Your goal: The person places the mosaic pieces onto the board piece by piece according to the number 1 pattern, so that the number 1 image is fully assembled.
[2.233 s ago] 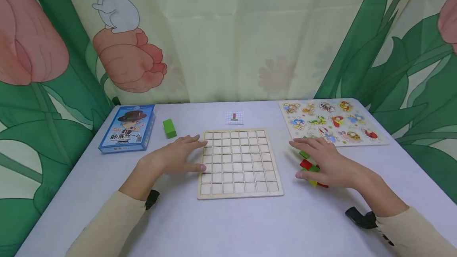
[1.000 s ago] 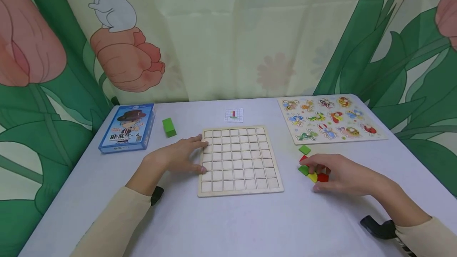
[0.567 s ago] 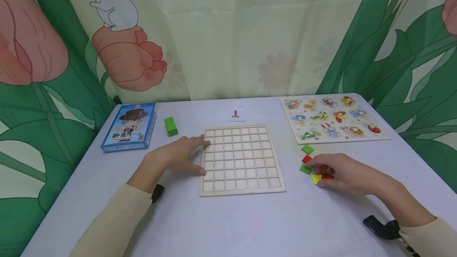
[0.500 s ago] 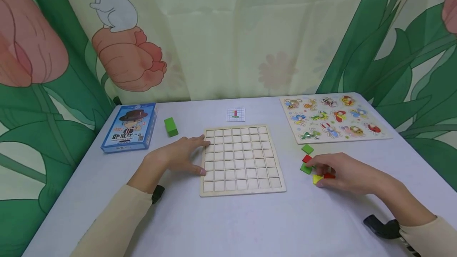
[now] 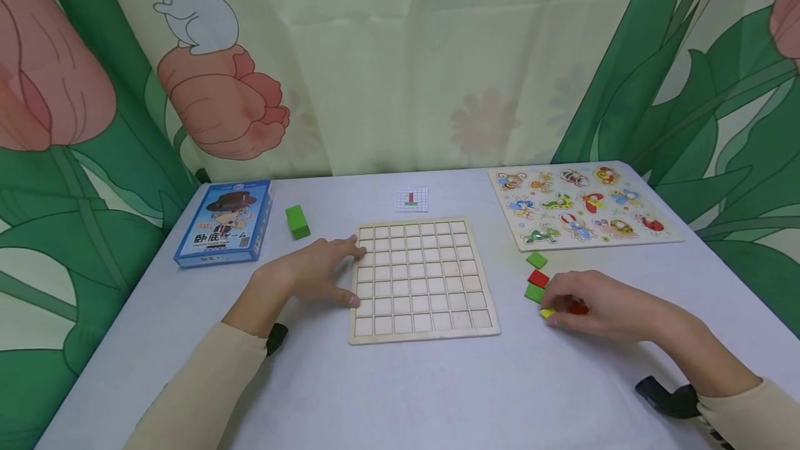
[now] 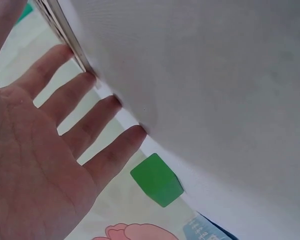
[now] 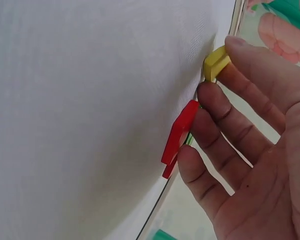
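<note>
A square wooden grid board [image 5: 425, 280] lies flat in the middle of the table. My left hand [image 5: 315, 273] rests at its left edge, thumb and fingers spread along the rim; the left wrist view shows those fingers fairly straight. To the right of the board, my right hand [image 5: 596, 301] pinches a small yellow tile [image 7: 216, 62] between thumb and index finger. Under its other fingers are red tiles [image 7: 180, 134]. Just beyond the fingertips lie a green tile [image 5: 534, 292], a red tile [image 5: 538, 278] and another green tile [image 5: 536, 260].
Behind the board is a small card [image 5: 411, 200] with a red and green pattern on a grid. A green block [image 5: 297, 222] and a blue box [image 5: 223, 223] stand at the back left. An insect picture board [image 5: 581, 207] lies at the back right.
My right hand has come down from above the tiles, curled its fingers and taken the yellow tile, which has shifted slightly left. The left hand has stayed at the board's edge.
</note>
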`<state>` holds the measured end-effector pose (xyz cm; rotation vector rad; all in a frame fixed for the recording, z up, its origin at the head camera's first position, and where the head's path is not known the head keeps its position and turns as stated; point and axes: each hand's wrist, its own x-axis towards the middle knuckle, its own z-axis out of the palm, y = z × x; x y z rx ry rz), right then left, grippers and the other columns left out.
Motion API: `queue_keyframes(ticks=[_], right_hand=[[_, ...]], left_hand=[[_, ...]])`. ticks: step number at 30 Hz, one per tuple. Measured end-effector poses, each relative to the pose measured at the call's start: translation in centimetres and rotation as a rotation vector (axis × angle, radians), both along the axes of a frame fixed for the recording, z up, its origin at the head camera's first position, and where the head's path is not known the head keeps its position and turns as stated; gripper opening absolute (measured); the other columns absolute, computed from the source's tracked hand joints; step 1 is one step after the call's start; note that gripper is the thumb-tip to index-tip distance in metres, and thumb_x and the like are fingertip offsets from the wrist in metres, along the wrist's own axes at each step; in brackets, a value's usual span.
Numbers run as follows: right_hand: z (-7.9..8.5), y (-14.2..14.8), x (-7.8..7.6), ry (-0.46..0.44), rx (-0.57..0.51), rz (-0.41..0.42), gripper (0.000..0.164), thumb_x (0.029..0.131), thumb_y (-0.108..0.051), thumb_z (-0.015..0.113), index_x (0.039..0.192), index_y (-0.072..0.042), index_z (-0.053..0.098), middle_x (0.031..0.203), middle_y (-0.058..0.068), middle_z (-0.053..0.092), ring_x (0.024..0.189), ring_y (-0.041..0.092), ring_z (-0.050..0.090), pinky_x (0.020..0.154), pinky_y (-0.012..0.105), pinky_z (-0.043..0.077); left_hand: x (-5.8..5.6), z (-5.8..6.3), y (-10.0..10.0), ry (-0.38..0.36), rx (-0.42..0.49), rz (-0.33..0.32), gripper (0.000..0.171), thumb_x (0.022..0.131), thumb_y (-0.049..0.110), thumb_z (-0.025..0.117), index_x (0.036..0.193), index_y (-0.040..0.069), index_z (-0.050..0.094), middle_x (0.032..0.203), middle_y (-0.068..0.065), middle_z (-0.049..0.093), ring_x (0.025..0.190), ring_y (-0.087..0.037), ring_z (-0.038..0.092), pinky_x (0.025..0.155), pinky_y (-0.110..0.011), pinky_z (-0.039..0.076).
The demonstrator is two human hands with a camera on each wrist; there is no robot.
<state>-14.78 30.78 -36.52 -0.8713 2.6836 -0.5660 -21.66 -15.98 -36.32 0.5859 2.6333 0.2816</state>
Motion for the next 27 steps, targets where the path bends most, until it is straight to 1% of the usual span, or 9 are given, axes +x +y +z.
queue_keyframes(ticks=[4,9,14,17,21,27], right_hand=[[0.1,-0.2,0.1,0.008,0.003,-0.019,0.014,0.092,-0.035,0.078,0.104,-0.034,0.071,0.096,-0.019,0.060,0.089,0.005,0.055,0.074,0.022,0.053],[0.3,-0.5,0.2,0.027,-0.023,-0.033,0.017,0.093,-0.026,0.078,0.107,-0.031,0.068,0.101,-0.018,0.061,0.090,0.004,0.056,0.076,0.022,0.055],[0.4,-0.9,0.0,0.037,-0.099,0.008,0.026,0.096,-0.018,0.073,0.119,-0.027,0.065,0.099,-0.016,0.063,0.087,0.003,0.057,0.073,0.022,0.054],[0.3,-1.2,-0.2,0.066,-0.139,0.039,0.028,0.098,-0.015,0.071,0.124,-0.024,0.063,0.098,-0.016,0.064,0.086,0.002,0.058,0.072,0.023,0.054],[0.3,-1.6,-0.6,0.109,-0.168,0.052,0.024,0.099,-0.013,0.070,0.120,-0.023,0.067,0.099,-0.014,0.067,0.086,0.001,0.059,0.073,0.022,0.055],[0.6,-2.2,-1.2,0.191,-0.195,0.058,0.026,0.094,-0.007,0.074,0.115,-0.021,0.070,0.103,-0.012,0.070,0.087,-0.001,0.059,0.076,0.023,0.056]], left_hand=[[-0.1,0.2,0.0,-0.004,-0.006,0.006,0.094,0.077,0.060,0.084,0.156,0.027,0.044,0.171,-0.003,0.022,0.154,-0.037,0.027,0.119,-0.059,0.032],[-0.1,0.3,0.0,0.000,-0.001,0.005,0.093,0.077,0.061,0.084,0.155,0.028,0.045,0.171,-0.005,0.023,0.153,-0.038,0.029,0.118,-0.061,0.033],[-0.1,0.2,-0.1,0.002,-0.003,0.000,0.093,0.077,0.061,0.084,0.155,0.029,0.045,0.171,-0.005,0.022,0.153,-0.038,0.029,0.118,-0.061,0.033],[-0.1,0.1,-0.1,0.001,0.001,0.004,0.093,0.076,0.061,0.084,0.155,0.029,0.045,0.171,-0.004,0.023,0.153,-0.037,0.029,0.118,-0.060,0.033],[-0.2,0.1,0.0,-0.003,0.004,0.012,0.093,0.076,0.061,0.084,0.154,0.030,0.046,0.171,-0.003,0.023,0.153,-0.036,0.029,0.118,-0.059,0.034],[-0.1,0.1,0.0,-0.003,-0.001,0.012,0.093,0.076,0.061,0.084,0.154,0.029,0.046,0.171,-0.003,0.023,0.153,-0.037,0.030,0.118,-0.060,0.034]])
